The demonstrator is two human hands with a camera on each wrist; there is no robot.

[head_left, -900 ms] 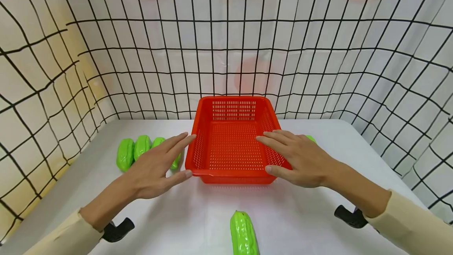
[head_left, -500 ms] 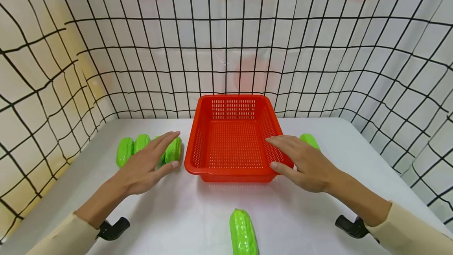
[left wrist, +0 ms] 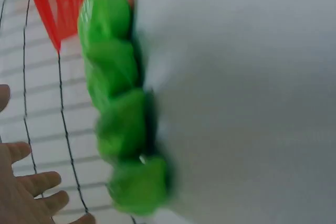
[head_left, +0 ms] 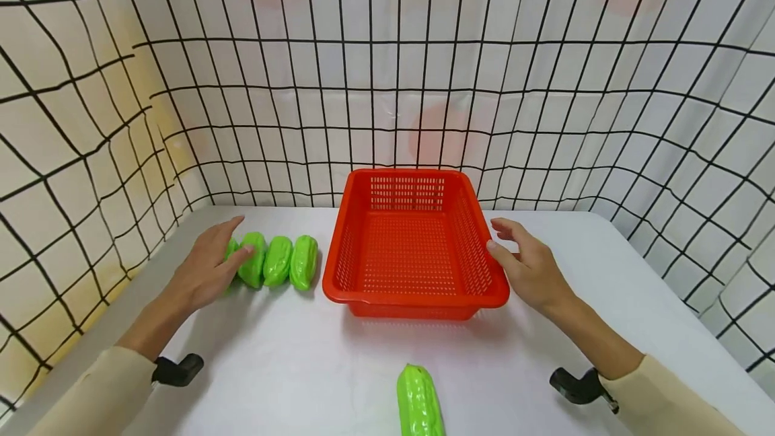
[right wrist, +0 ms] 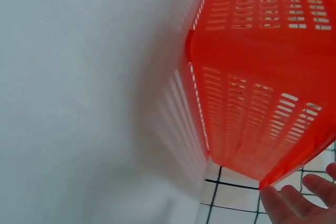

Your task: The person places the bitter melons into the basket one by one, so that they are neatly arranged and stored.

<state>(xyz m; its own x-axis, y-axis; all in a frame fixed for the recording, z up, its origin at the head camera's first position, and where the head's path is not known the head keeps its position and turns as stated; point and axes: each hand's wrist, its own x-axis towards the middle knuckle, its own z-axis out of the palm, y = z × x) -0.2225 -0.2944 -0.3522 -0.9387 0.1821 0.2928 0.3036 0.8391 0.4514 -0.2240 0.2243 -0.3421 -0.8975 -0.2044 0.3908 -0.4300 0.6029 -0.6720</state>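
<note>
White surface (head_left: 290, 369): it carries everything below.
Red basket (head_left: 418, 300): upright, at centre.
Left hand (head_left: 206, 264): I see fingers spread wide, at the basket's 9 o'clock.
Right hand (head_left: 535, 268): loosely bent, fingers apart, at its 3; I can't tell if it touches the rim.
Four green pieces (head_left: 278, 262): a row at my left hand's 3.
Lone green piece (head_left: 420, 404): basket's 6.

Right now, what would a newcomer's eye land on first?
The bright red basket, mid-picture on the white table. Then four glossy green pieces in a row to its left, partly behind the left hand; another green piece lies in front of the basket.
</note>
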